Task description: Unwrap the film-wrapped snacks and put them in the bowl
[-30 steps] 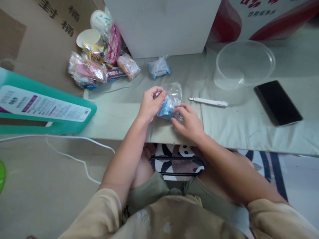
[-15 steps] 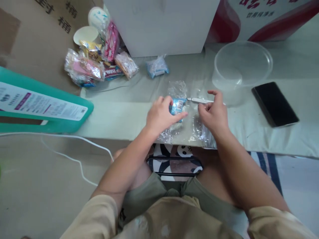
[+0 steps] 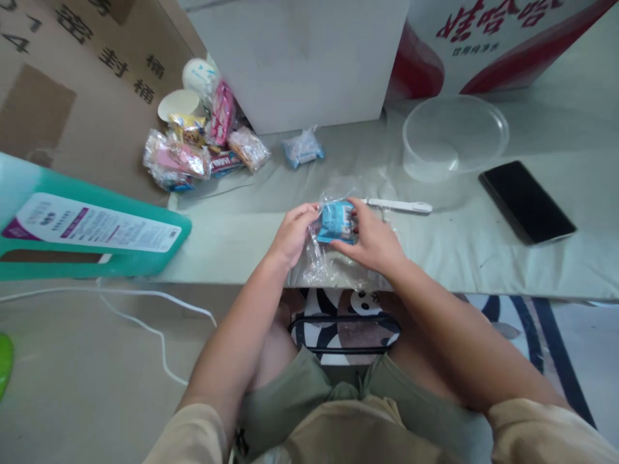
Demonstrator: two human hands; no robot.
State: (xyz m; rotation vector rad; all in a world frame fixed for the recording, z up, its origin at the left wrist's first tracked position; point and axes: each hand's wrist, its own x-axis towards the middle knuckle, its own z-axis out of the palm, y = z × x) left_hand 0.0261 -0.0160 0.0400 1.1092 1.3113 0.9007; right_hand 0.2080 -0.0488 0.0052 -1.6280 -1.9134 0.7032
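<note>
A small blue snack packet point(image 3: 336, 220) is between my two hands over the front part of the covered table. My right hand point(image 3: 376, 240) grips its right side, thumb below and fingers above. At the packet's left edge, my left hand point(image 3: 294, 233) pinches with thumb and fingertips. Crumpled clear plastic film point(image 3: 319, 261) lies under and around the packet. A slim white-handled knife point(image 3: 399, 205) rests on the cloth just beyond my right hand, its left end partly hidden by the fingers.
Another blue packet point(image 3: 304, 148) lies by the white box point(image 3: 309, 71). Several wrapped snacks point(image 3: 176, 158) are piled back left, near a green liquid jug point(image 3: 164, 248). To the right are a clear round tub point(image 3: 430, 161) and a black phone point(image 3: 528, 203).
My right hand has let go of the knife, which now lies on the table, and has taken hold of the blue packet. My left hand has shifted to the packet's left edge.
</note>
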